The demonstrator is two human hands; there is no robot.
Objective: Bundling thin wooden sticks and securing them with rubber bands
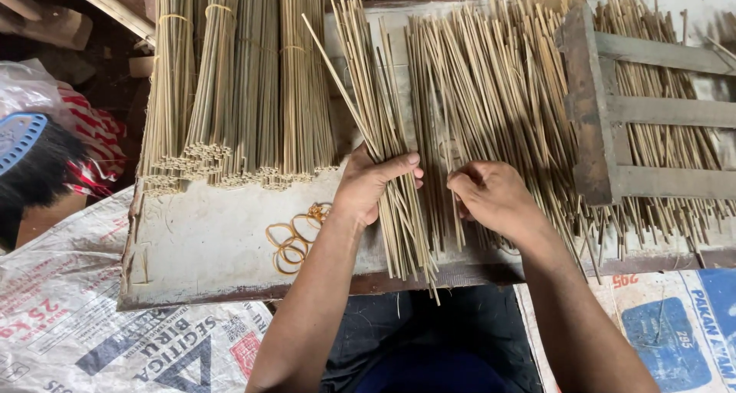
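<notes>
My left hand [372, 184] grips a small bunch of thin bamboo sticks [381, 124] that lies lengthwise on a pale wooden board [207, 243]. One stick of the bunch leans out to the upper left. My right hand [491, 197] rests with curled fingers on a wide loose spread of the same sticks [498, 94], pinching a few at its left edge. The two hands are a few centimetres apart.
Several bundles of sticks tied with rubber bands [234, 86] lie on the board's left. Loose yellow rubber bands [295, 236] sit beside my left wrist. A grey wooden frame [613, 117] covers more sticks at right. Printed woven sacks [92, 316] lie below, and a brush [31, 171] is at far left.
</notes>
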